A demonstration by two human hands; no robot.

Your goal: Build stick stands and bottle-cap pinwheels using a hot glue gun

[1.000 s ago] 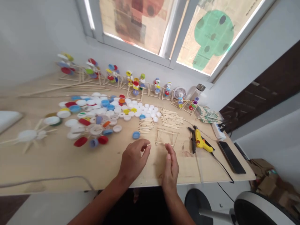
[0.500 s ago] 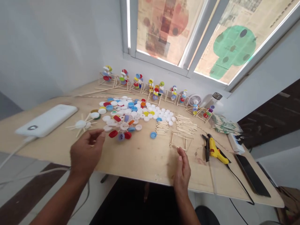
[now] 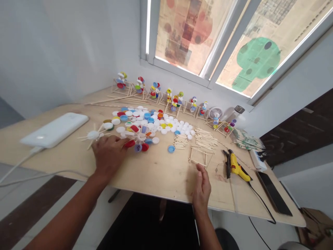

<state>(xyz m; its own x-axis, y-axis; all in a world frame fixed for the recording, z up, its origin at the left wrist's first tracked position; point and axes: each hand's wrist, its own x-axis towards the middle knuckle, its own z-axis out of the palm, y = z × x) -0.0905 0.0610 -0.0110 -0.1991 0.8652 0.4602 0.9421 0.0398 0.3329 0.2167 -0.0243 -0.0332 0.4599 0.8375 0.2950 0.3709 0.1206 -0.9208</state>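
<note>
My left hand (image 3: 111, 155) is over the table's left part, back of the hand up. Its fingertips meet a red cap on a wheel of sticks and coloured bottle caps (image 3: 141, 137); the thumb is hidden, and I cannot tell whether the fingers grip. Just beyond that hand lies a bare stick wheel with a white cap hub (image 3: 93, 135). My right hand (image 3: 202, 187) rests at the front edge, open, its fingers stretched out side by side. The fingertips are at the near side of a small stick frame (image 3: 201, 156); contact is unclear.
Loose bottle caps (image 3: 153, 119) and stick piles (image 3: 205, 138) cover the middle. Finished cap-wheel models (image 3: 174, 104) line the back wall. A yellow glue gun (image 3: 238, 166) and black phone (image 3: 274, 192) lie right; a white power bank (image 3: 54, 129) with cable lies left.
My left hand has moved forward and right, from near the bare stick wheel to the bottle-cap wheel. My right hand stays by the stick frame. The view has shifted slightly.
</note>
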